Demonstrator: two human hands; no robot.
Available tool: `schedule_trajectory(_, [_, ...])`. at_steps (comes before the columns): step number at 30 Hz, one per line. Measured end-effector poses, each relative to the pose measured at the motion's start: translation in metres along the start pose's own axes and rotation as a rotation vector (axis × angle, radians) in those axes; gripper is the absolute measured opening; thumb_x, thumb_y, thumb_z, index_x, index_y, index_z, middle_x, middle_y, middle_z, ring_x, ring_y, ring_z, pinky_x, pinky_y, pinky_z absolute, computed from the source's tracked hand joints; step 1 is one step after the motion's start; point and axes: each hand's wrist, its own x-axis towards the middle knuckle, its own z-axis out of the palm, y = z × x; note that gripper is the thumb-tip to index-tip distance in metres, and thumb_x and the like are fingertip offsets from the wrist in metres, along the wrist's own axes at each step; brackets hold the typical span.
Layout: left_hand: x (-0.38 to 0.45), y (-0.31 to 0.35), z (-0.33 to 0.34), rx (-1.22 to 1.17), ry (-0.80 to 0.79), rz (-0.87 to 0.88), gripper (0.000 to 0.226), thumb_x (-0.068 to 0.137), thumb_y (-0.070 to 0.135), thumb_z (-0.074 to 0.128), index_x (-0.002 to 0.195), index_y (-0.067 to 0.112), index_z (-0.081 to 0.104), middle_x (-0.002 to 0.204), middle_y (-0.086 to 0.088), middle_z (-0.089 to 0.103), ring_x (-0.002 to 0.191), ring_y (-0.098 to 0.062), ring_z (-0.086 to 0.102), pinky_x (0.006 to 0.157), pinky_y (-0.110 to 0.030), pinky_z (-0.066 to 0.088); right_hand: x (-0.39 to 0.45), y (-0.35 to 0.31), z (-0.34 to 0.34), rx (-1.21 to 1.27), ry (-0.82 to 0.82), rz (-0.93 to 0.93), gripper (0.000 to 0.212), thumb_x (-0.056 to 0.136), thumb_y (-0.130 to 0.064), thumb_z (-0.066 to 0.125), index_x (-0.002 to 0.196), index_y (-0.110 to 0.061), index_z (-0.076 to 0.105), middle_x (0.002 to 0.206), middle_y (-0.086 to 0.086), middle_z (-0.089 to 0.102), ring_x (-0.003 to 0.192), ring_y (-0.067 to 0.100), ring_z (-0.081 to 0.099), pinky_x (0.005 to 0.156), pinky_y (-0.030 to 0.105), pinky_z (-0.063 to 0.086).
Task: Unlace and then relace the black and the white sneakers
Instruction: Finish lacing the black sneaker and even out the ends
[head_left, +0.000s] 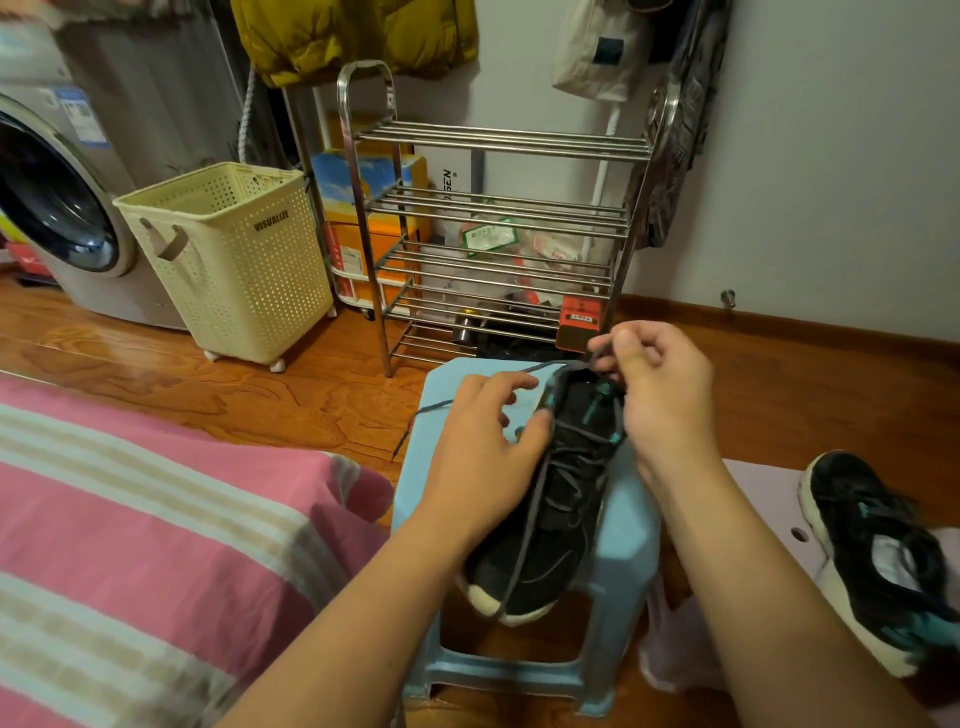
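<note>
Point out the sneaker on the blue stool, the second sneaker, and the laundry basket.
sneaker on the stool (550, 525), head view, black upper
second sneaker (878, 561), head view, black side panel
laundry basket (244, 260), head view, perforated front wall

I sit over a wooden floor (291, 410) with a warm reddish grain, facing a pale wall (831, 156). A steel rack (498, 218) with slatted shelves stands against it, boxes and packets stacked behind its bars. To its left is a cream perforated laundry basket (234, 260) on small wheels, and beside that a grey front-loading washing machine (57, 208). A mustard padded jacket (353, 36) and a pale cloth bag (597, 52) hang above. A pink striped bedcover (145, 545) fills my lower left.
</note>
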Motion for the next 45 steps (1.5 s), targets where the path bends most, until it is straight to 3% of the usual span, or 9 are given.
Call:
schedule_trajectory(11, [-0.009, 0.023, -0.031, 0.204, -0.251, -0.308, 0.028, 0.09, 0.02, 0.067, 0.111, 0.026, 0.05, 0.077, 0.004, 0.066, 0.071, -0.011, 0.065, 0.071, -0.035, 0.056, -0.014, 0.006, 0.02, -0.103, -0.249, -0.087, 0.02, 0.106, -0.008, 0.042, 0.095, -0.019, 0.055, 0.087, 0.006, 0.07, 0.072, 0.02, 0.073, 0.066, 0.034, 0.058])
schedule_trajectory(15, [-0.033, 0.017, -0.073, -0.167, -0.45, -0.534, 0.021, 0.091, 0.003, 0.061, 0.109, 0.011, 0.056, 0.058, -0.007, 0.061, 0.048, -0.02, 0.056, 0.052, -0.028, 0.047, -0.012, 0.008, 0.022, -0.022, -0.244, -0.051, 0.02, 0.108, -0.012, 0.035, 0.098, -0.019, 0.05, 0.088, 0.008, 0.073, 0.067, 0.022, 0.071, 0.062, 0.031, 0.056])
schedule_trajectory(18, [-0.028, -0.004, -0.112, 0.188, -0.208, -0.556, 0.022, 0.092, 0.016, 0.07, 0.111, 0.011, 0.06, 0.055, 0.002, 0.063, 0.046, -0.01, 0.057, 0.045, -0.022, 0.044, -0.01, 0.006, 0.019, 0.157, -0.217, 0.078, 0.02, 0.109, -0.011, 0.033, 0.101, -0.012, 0.051, 0.083, 0.007, 0.07, 0.066, 0.019, 0.069, 0.063, 0.029, 0.055])
schedule_trajectory(22, [-0.019, -0.012, -0.099, 0.678, -0.065, -0.142, 0.061, 0.087, 0.04, 0.074, 0.142, 0.023, 0.055, 0.136, -0.011, 0.056, 0.129, -0.026, 0.049, 0.108, -0.037, 0.038, -0.012, -0.006, 0.015, 0.359, -0.244, 0.109, 0.021, 0.109, -0.009, 0.034, 0.099, -0.011, 0.053, 0.079, 0.004, 0.066, 0.069, 0.019, 0.065, 0.073, 0.034, 0.054])
schedule_trajectory(29, [0.022, 0.024, -0.028, 0.207, -0.057, 0.124, 0.017, 0.1, 0.029, 0.061, 0.11, 0.025, 0.075, 0.094, 0.005, 0.056, 0.091, -0.013, 0.055, 0.083, -0.036, 0.049, -0.025, -0.031, 0.018, 0.471, -0.463, -0.016, 0.014, 0.105, -0.006, 0.042, 0.107, -0.01, 0.055, 0.093, 0.011, 0.07, 0.079, 0.026, 0.07, 0.074, 0.031, 0.057])
schedule_trajectory(32, [0.025, 0.021, -0.03, -0.045, 0.073, 0.008, 0.02, 0.102, 0.026, 0.059, 0.1, 0.018, 0.077, 0.074, 0.005, 0.061, 0.067, -0.007, 0.054, 0.067, -0.027, 0.044, -0.015, -0.012, 0.011, 0.128, -0.372, -0.092, 0.029, 0.105, -0.012, 0.047, 0.132, -0.023, 0.051, 0.123, 0.0, 0.062, 0.094, 0.018, 0.07, 0.085, 0.032, 0.057])
schedule_trajectory(36, [0.037, 0.021, -0.076, -0.815, 0.474, -0.145, 0.023, 0.104, 0.022, 0.055, 0.09, 0.009, 0.067, 0.064, -0.003, 0.057, 0.063, -0.018, 0.058, 0.064, -0.029, 0.053, -0.005, 0.018, -0.004, -0.393, -0.34, -0.211, 0.056, 0.099, -0.002, 0.053, 0.148, -0.027, 0.043, 0.124, -0.009, 0.048, 0.095, 0.007, 0.057, 0.091, 0.027, 0.052])
schedule_trajectory(40, [0.037, -0.045, -0.154, -0.969, 1.151, -0.216, 0.018, 0.104, 0.011, 0.05, 0.088, 0.013, 0.057, 0.068, -0.001, 0.063, 0.069, -0.016, 0.066, 0.069, -0.028, 0.055, -0.003, 0.021, -0.007, -0.524, -0.39, -0.3, 0.045, 0.095, 0.005, 0.056, 0.131, -0.021, 0.062, 0.12, -0.007, 0.052, 0.103, 0.006, 0.053, 0.096, 0.018, 0.045])
schedule_trajectory(45, [0.018, -0.114, -0.112, -0.179, 0.611, -0.547, 0.042, 0.066, 0.024, 0.065, 0.105, 0.013, 0.056, 0.093, -0.017, 0.064, 0.082, -0.035, 0.062, 0.082, -0.053, 0.049, -0.011, 0.023, 0.0, -0.525, -0.34, -0.266, 0.041, 0.096, 0.0, 0.058, 0.133, -0.017, 0.061, 0.125, -0.007, 0.053, 0.116, 0.007, 0.05, 0.1, 0.008, 0.035])
